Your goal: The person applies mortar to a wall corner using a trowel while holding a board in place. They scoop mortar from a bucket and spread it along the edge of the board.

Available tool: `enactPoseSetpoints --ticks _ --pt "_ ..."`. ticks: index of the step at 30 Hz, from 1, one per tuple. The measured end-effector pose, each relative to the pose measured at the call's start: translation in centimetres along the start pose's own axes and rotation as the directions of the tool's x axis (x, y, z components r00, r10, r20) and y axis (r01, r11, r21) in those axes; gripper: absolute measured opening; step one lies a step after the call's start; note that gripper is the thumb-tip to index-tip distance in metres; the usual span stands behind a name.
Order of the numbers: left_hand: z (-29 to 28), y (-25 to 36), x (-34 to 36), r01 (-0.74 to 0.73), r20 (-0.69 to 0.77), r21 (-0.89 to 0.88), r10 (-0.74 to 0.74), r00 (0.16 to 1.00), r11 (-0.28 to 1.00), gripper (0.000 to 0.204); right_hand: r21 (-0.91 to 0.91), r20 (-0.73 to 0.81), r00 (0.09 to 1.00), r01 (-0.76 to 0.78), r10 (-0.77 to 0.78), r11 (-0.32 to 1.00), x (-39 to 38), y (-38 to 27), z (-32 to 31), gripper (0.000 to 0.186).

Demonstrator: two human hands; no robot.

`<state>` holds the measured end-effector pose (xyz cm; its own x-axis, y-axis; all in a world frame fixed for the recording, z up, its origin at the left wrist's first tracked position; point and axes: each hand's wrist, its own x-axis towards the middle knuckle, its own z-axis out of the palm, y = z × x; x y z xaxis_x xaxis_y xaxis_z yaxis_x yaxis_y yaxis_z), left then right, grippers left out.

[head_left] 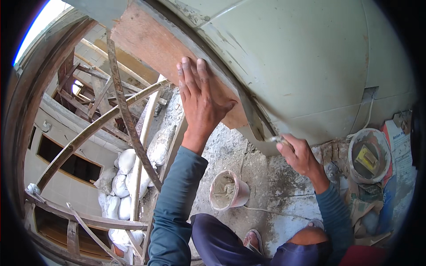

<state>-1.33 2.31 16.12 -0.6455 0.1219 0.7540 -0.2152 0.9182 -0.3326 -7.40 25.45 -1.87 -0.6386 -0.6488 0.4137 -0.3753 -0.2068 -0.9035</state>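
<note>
My left hand lies with fingers extended against a plywood board along the edge of a pale green tiled wall. My right hand grips a small hand tool at the lower right end of that edge; its head is too small to make out. A narrow dark gap runs between board and wall. Below, a pale bucket of grey wet mix stands on the rough concrete floor.
At left are timber and rusty bars over a drop, with white sacks stacked beside them. At right, another bucket with a yellow object inside sits by torn bags. A cord crosses the floor near my feet.
</note>
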Motion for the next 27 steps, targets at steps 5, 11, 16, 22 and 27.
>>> enactPoseSetpoints --ticks 5,11,16,22,27 --pt "-0.4 0.0 -0.2 0.014 0.022 -0.010 -0.013 1.000 1.000 0.141 0.065 0.002 1.000 -0.032 0.031 0.997 -0.7 -2.9 -1.6 0.035" --pt "-0.6 0.0 -0.4 0.031 0.019 -0.061 -0.030 0.999 0.998 0.140 0.013 -0.052 0.989 0.140 -0.140 0.990 6.9 -10.9 -3.5 0.042" --pt "-0.8 -0.4 -0.6 0.033 0.065 -0.083 -0.028 0.997 0.996 0.138 0.001 -0.048 0.984 0.174 -0.173 0.985 11.6 -17.7 -3.5 0.042" --pt "-0.8 -0.9 -0.6 0.032 0.083 -0.104 -0.023 0.996 0.994 0.135 -0.043 -0.021 0.983 0.181 -0.182 0.983 14.1 -19.4 -1.9 0.042" --pt "-0.7 -0.7 -0.3 0.023 0.100 -0.101 -0.012 0.995 0.995 0.135 -0.041 0.018 0.991 0.130 -0.129 0.991 12.7 -17.1 -1.9 0.040"
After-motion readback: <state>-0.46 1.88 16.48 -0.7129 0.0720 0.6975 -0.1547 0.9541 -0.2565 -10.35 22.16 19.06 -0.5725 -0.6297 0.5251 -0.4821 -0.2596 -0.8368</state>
